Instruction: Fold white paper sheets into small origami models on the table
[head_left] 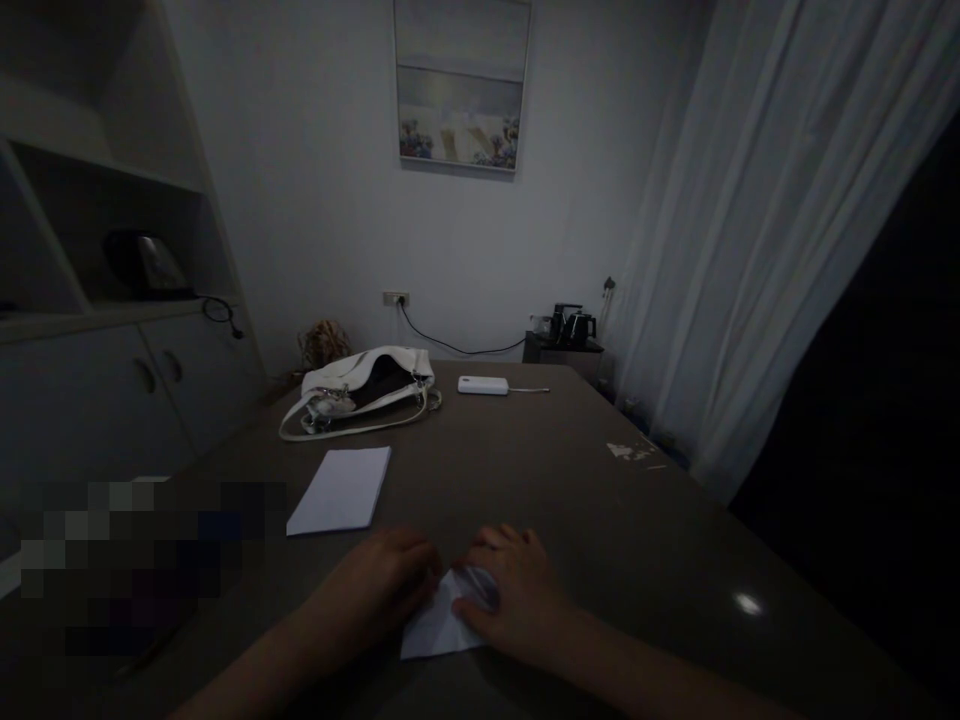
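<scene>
A folded piece of white paper (439, 632) lies on the dark table, its pointed part towards the far side. My left hand (379, 580) is closed at the paper's left edge, its fingertips curled and partly hidden. From the right, my right hand (517, 595) grips the paper, thumb on the near side and fingers bent over the far edge. A raised flap shows between that thumb and the fingers. Beyond my left hand rests a stack of white paper sheets (341, 490).
A white handbag (367, 385) lies at the table's far left, with a white power bank (482, 385) and short cable to its right. Paper scraps (630, 452) are near the right edge of the table (585, 500). A blurred patch covers the lower left. Curtains hang on the right.
</scene>
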